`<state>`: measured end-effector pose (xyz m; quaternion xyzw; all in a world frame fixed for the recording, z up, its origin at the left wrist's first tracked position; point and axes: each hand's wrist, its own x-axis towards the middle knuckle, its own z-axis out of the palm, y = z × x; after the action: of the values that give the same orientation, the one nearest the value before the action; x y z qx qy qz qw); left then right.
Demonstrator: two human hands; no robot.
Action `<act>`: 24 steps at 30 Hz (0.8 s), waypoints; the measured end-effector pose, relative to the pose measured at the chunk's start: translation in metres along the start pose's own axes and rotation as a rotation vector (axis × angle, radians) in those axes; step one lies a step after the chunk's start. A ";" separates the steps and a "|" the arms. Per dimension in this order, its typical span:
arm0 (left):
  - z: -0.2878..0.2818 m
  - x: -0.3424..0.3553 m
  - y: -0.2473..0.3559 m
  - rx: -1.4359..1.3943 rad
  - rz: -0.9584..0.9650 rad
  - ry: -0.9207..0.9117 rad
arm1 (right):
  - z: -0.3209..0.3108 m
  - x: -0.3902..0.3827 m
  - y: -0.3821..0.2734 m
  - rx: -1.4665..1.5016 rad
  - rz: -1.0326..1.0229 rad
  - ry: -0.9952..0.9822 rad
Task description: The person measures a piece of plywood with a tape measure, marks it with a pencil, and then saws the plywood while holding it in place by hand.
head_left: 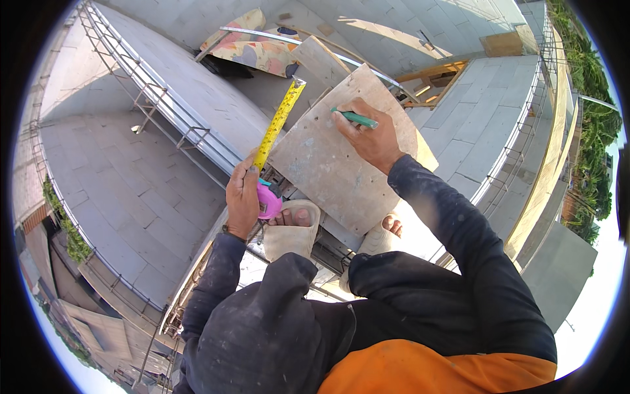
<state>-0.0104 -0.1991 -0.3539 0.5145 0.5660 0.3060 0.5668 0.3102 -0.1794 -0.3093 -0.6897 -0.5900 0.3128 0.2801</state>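
Building site: grey block walls (485, 118) rise on both sides of the plywood board (315, 157); greenery (588, 85) shows well off to its right.
Plywood board: lies at an angle just ahead of the person's feet, a pale, stained sheet.
Left arm: the forearm comes up steeply, and the left hand (243, 198) is upright just left of the board.
Left fingers: closed around a pink tape measure (268, 201), the thumb by the blade's mouth.
Yellow blade (280, 122): drawn out, slanting away beside the board's left edge; whether it touches the board, I cannot tell.
Right arm: the dark sleeve (469, 226) reaches in from the board's near right, wrist bent, the right hand (375, 139) over the board's far half.
Right fingers: pinched narrow on a green pen (357, 117), its tip pointing left; contact with the board is unclear.
Sandals (289, 241): one near the board's left side, the other at its near corner.
Patterned cloth (259, 54): beyond the board, to its left.
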 end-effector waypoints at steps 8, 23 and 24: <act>0.008 -0.009 0.024 0.175 0.098 -0.266 | -0.006 0.008 -0.001 -0.040 0.015 -0.074; 0.002 -0.009 0.018 0.258 0.195 -0.327 | -0.015 0.022 0.018 -0.106 -0.134 0.056; 0.002 -0.009 0.018 0.278 0.176 -0.345 | -0.018 0.023 0.018 -0.069 -0.108 0.061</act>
<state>-0.0058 -0.2030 -0.3348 0.6796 0.4502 0.1810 0.5501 0.3379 -0.1600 -0.3140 -0.6752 -0.6281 0.2553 0.2905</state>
